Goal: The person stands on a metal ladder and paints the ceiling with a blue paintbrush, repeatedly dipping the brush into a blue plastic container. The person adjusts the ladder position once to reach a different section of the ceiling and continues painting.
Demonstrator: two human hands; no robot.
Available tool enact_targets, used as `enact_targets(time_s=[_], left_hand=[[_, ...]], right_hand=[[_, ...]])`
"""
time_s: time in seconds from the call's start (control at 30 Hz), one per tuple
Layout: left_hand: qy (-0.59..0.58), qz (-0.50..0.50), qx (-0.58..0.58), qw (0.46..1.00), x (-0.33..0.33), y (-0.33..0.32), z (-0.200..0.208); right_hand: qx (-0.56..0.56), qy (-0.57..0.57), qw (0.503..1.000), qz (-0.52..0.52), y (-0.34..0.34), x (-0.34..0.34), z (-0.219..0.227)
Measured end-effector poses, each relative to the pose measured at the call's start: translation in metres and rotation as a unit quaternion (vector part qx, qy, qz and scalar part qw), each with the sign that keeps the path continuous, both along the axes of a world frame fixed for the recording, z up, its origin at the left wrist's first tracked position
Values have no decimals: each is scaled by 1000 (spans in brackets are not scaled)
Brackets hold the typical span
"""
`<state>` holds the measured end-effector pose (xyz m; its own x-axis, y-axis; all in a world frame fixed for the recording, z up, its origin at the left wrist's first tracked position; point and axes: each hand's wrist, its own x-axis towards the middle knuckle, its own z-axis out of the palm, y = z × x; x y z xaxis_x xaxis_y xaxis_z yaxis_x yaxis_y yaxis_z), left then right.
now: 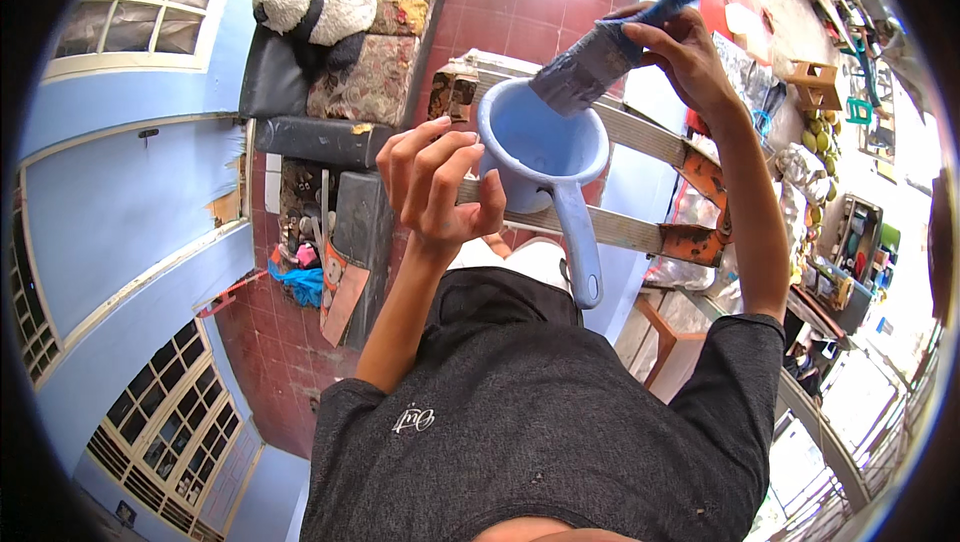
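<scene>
My right hand [688, 54] grips a wide paintbrush [578, 74] by its blue handle, thumb and fingers closed around it. The brush tilts down to the left, its paint-coated bristles over the rim of a light blue plastic dipper [572, 232]. Some pale blue paint shows inside the dipper. It sits on the metal ladder [625, 229], its long handle pointing toward my body. Just left of the dipper is my left hand [432, 180], fingers bent and spread with nothing visible in them. Its thumb is close to the dipper's side; whether they touch I cannot tell.
Orange brackets [705, 197] hold the ladder's right side. A patterned sofa [365, 82] with a panda plush [315, 4] stands far left, above red floor tiles [500, 7]. Light blue walls [140, 207] with windows line the left. Cluttered goods and a wooden stool [815, 85] fill the right.
</scene>
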<state>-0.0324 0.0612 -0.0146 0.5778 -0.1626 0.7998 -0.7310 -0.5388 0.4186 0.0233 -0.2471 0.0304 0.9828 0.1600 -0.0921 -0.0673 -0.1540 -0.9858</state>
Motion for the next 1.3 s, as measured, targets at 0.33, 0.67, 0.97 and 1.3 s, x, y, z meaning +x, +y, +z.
enact_targets(time_s=[0.33, 0.67, 0.97, 1.3], left_hand=[[22, -5, 39, 999, -3, 6, 5], [43, -14, 41, 998, -7, 8, 8], [58, -18, 103, 993, -7, 8, 16], [135, -40, 135, 981, -4, -4, 16]], right_hand=[[-194, -9, 967, 164, 53, 1, -18], [-214, 13, 954, 211, 67, -3, -26], [-266, -50, 930, 250, 50, 13, -8], [-311, -22, 863, 397, 65, 20, -6]])
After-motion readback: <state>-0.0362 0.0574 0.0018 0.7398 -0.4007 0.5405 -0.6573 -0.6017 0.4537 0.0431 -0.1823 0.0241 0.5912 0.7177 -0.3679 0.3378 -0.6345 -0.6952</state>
